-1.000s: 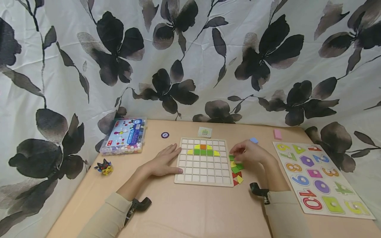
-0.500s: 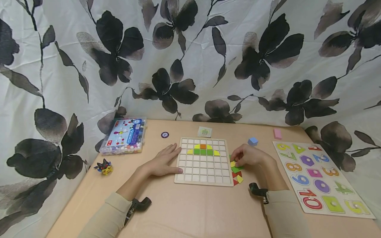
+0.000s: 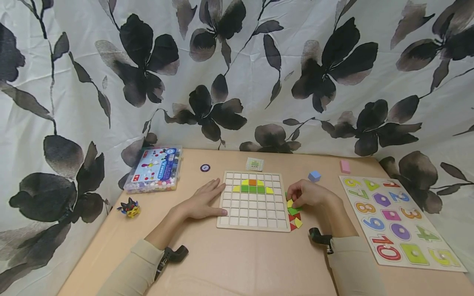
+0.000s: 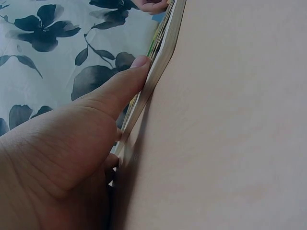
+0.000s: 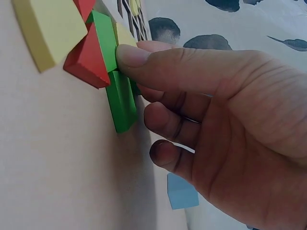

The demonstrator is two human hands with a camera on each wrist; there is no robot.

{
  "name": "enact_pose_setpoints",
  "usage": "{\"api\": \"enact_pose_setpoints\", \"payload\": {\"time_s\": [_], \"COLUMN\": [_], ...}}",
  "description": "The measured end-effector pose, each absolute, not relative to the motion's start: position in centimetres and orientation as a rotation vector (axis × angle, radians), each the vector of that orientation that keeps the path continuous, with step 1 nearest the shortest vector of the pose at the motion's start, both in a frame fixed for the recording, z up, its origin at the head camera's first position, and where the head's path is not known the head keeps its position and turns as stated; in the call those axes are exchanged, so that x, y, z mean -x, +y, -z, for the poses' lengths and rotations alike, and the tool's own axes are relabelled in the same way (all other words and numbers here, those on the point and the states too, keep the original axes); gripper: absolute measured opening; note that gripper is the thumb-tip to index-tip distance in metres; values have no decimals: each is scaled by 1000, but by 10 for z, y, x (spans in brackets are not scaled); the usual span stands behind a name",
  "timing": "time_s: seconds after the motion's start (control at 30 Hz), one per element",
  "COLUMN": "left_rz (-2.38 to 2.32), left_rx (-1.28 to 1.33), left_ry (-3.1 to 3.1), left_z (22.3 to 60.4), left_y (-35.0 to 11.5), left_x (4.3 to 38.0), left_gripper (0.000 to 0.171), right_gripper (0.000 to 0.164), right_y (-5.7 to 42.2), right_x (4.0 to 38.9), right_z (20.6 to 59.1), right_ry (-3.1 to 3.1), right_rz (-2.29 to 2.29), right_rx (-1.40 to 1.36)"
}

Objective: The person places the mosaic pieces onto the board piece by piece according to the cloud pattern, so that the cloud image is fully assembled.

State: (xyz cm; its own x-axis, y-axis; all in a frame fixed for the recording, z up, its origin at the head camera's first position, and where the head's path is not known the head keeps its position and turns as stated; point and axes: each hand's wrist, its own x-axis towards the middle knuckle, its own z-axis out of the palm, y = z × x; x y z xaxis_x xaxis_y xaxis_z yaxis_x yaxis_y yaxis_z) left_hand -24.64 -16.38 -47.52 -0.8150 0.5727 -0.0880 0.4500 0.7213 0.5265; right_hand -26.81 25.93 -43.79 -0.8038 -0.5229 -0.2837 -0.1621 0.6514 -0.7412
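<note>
My left hand (image 3: 203, 201) lies flat with fingers spread at the left edge of a wooden grid board (image 3: 237, 220), thumb on its rim. In the left wrist view, the thumb (image 4: 129, 76) presses the board's edge (image 4: 160, 72). On the grid, green pieces (image 3: 253, 189) form a row with yellow triangles at its ends; above sits an orange square (image 3: 252, 182) between yellow pieces. My right hand (image 3: 311, 195) bends over the loose blocks beside the board. In the right wrist view, its thumb and curled fingers pinch at a green block (image 5: 103, 40), the far fingertips partly hidden.
More loose blocks lie there, including a red triangle (image 5: 88, 60) and a yellow block (image 5: 50, 31). Around the board are a pattern card (image 3: 255, 164), blue block (image 3: 314, 176), pink block (image 3: 345, 167), number puzzle (image 3: 401, 224), bead box (image 3: 153, 168), round disc (image 3: 205, 167) and small figure (image 3: 129, 207).
My right hand has drawn slightly nearer and lower onto the loose blocks, uncovering the blue block behind it, then held still. The left hand stays put.
</note>
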Motion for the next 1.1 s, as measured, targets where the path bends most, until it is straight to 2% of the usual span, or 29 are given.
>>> {"api": "enact_pose_setpoints", "payload": {"time_s": [0.43,0.77,1.1], "left_rz": [-739,-738,-716], "left_rx": [-818,-820,-824], "left_ry": [2680,2685,2686], "left_z": [473,474,479], "left_y": [-164,-164,-165], "left_x": [245,246,248], "left_gripper": [102,102,104], "right_gripper": [14,2,13], "right_y": [255,248,223], "right_x": [266,262,259], "right_z": [434,422,413], "right_ry": [2433,2482,2660], "right_rz": [968,1179,1234], "right_rx": [554,575,640]}}
